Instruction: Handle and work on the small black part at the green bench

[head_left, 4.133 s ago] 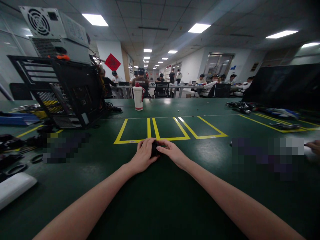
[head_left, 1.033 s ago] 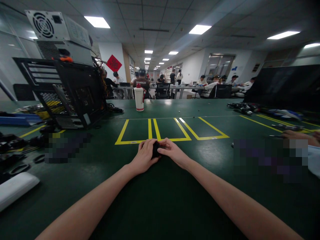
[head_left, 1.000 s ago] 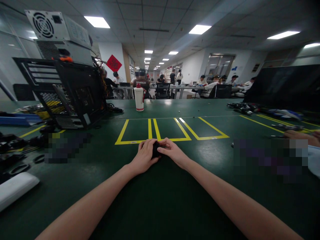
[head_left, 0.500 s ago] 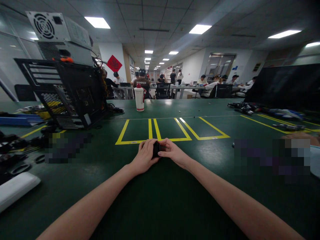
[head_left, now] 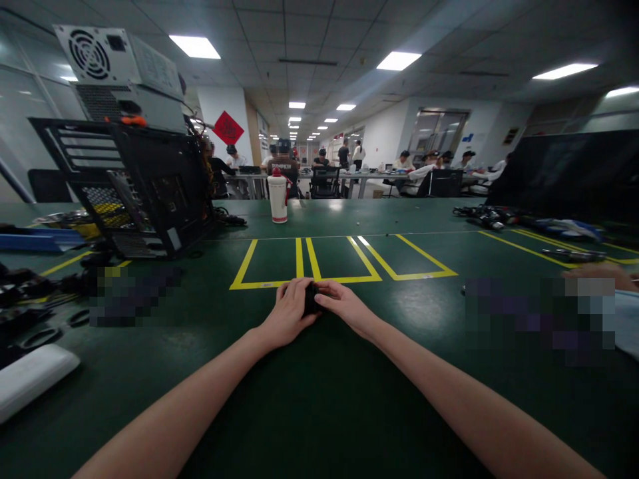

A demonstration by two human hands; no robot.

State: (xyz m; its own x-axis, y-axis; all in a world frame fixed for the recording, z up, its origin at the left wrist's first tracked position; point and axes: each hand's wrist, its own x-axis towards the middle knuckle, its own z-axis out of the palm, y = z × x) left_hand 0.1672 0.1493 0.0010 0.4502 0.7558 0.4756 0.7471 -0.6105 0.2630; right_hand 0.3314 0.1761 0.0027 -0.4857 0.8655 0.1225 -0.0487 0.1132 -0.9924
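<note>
A small black object [head_left: 311,301] sits between my two hands on the green table [head_left: 319,392], just in front of the yellow tape outlines; its kind does not show. My left hand [head_left: 290,307] is wrapped round its left side, fingers over the top and thumb low in front. From the right, my right hand [head_left: 340,301] grips it with fingers curled over the far side and thumb on the near face. The fingers cover most of the object.
Yellow tape outlines [head_left: 344,278] mark the table ahead, with a white tumbler [head_left: 278,198] beyond. A black computer case [head_left: 150,189] carrying power supplies [head_left: 122,63] stands left, near a white object [head_left: 34,380]. At right are cables [head_left: 482,216] and another person's hand [head_left: 594,271].
Both hands stay on the black object in nearly the same place. My right thumb has shifted slightly up and left on it.
</note>
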